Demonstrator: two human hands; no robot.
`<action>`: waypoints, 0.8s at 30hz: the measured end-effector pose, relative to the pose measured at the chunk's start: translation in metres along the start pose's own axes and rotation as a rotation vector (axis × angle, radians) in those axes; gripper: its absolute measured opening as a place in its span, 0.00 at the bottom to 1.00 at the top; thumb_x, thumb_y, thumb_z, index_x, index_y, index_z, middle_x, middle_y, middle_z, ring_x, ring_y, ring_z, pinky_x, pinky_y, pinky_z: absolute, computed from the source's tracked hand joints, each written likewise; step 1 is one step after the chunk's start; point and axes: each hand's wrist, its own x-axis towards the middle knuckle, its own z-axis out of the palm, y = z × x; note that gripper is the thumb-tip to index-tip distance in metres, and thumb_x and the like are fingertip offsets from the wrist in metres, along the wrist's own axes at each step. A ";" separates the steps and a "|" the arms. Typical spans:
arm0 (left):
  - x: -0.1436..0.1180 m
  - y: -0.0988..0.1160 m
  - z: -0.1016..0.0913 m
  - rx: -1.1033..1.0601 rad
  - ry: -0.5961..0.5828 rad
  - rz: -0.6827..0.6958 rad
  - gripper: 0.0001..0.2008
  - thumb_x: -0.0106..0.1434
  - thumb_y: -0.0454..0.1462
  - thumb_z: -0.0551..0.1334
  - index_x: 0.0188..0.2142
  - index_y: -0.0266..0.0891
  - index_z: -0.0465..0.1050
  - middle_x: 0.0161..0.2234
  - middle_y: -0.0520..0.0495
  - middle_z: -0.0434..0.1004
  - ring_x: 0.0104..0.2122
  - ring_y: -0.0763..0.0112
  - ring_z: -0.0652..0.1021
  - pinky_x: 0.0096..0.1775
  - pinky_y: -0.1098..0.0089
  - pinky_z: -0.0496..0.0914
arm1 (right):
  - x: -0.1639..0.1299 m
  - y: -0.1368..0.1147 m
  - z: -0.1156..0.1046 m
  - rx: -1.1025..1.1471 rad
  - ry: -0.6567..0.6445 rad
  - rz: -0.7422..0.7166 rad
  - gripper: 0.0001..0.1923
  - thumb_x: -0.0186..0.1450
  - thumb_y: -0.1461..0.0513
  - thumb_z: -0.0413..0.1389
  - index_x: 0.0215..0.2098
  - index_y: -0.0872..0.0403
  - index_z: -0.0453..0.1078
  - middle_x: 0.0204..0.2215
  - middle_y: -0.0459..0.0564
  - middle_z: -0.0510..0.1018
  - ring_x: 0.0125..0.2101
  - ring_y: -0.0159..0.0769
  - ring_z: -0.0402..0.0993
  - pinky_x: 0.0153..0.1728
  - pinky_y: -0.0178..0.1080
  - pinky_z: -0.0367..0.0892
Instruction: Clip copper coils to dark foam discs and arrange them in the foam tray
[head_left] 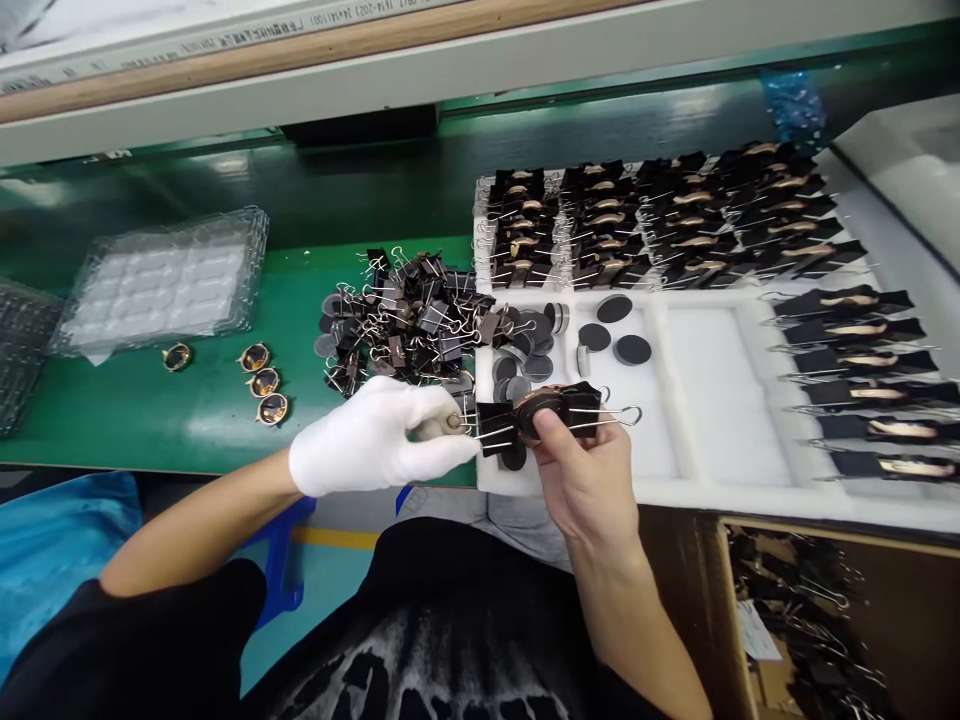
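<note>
Our bare right hand [592,475] holds a round, gold-edged part [531,410], our thumb lying on its dark disc face; the other fingers are mostly hidden behind it. A black clip [585,408] sits on the part just above those fingers, its wire handles jutting past them. Our white-gloved left hand [375,437] has thumb and fingertips narrowed on the wire handles of a second clip [495,428], at the part's other edge. We cannot make out how that clip meets the rim.
</note>
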 end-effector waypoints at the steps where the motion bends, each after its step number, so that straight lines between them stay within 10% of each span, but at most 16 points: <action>1: 0.001 0.000 0.001 0.004 0.004 -0.010 0.11 0.65 0.42 0.63 0.30 0.38 0.75 0.18 0.60 0.67 0.19 0.81 0.66 0.25 0.76 0.60 | 0.000 0.002 0.000 -0.002 0.001 -0.011 0.15 0.54 0.56 0.76 0.34 0.51 0.80 0.32 0.47 0.84 0.33 0.34 0.81 0.37 0.38 0.77; 17: 0.007 0.008 0.001 -0.080 -0.028 -0.115 0.13 0.68 0.46 0.62 0.33 0.38 0.74 0.23 0.58 0.72 0.22 0.79 0.69 0.28 0.74 0.63 | -0.002 0.002 0.004 0.079 -0.013 0.081 0.17 0.53 0.56 0.77 0.35 0.51 0.79 0.32 0.46 0.85 0.34 0.37 0.83 0.40 0.42 0.80; 24: 0.014 0.016 0.006 -0.749 -0.233 -0.289 0.28 0.76 0.54 0.44 0.57 0.37 0.71 0.32 0.47 0.81 0.24 0.71 0.79 0.30 0.70 0.72 | 0.004 -0.001 -0.008 -0.104 -0.233 -0.411 0.17 0.56 0.65 0.74 0.40 0.43 0.81 0.35 0.44 0.82 0.39 0.37 0.80 0.42 0.42 0.78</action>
